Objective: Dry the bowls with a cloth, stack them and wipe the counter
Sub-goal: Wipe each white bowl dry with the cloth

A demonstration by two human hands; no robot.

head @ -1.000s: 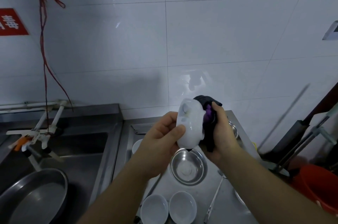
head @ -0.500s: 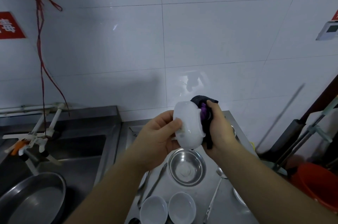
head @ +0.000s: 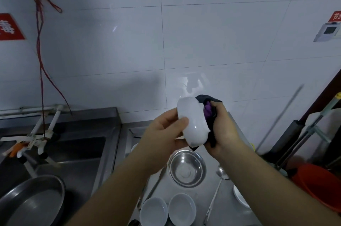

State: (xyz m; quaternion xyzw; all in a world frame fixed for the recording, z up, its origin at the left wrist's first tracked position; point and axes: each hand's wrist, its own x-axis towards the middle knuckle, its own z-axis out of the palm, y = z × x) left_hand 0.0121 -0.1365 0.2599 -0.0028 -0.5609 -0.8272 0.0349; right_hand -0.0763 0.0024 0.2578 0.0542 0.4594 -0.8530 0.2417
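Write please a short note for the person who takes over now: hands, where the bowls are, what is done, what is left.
Left hand grips the white bowl, held on its side above the counter.
Right hand holds the dark cloth against the bowl.
On the counter: steel bowl, two small white bowls, side by side.
Done: nothing stacked yet.
Left: finish this bowl, dry the others, stack them, wipe the counter.

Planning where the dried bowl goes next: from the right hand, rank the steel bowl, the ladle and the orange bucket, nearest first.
Measured from the right hand in the head view:
1. Steel bowl, on the counter just below it.
2. Ladle, on the counter right of the bowl, lower down.
3. Orange bucket, off the counter at far right.
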